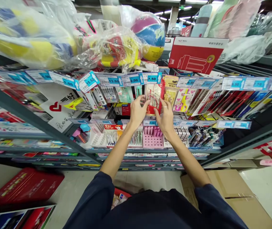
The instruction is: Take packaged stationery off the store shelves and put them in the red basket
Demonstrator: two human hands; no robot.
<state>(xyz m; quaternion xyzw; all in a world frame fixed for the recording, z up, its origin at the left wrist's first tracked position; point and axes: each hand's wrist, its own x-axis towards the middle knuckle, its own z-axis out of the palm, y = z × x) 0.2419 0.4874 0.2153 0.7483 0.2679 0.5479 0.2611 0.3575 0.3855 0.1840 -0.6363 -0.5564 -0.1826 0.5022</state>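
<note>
A flat clear packet with red edges hangs upright below the 7.50 price tag. What looks like a protractor and rulers shows through its front. My left hand is closed at its left edge, thumb across the front. On the other side my right hand, with a ring on one finger, pinches the lower right edge. To the right of the packet hang a yellow carded item and scissors with yellow and pink parts on a card. A teal item hangs just left of it.
Price tags line the shelf edge above my hands. Below stand a pink pen holder and boxes of pens. Bagged balls and a red box sign sit on top. Cardboard boxes lie at floor right.
</note>
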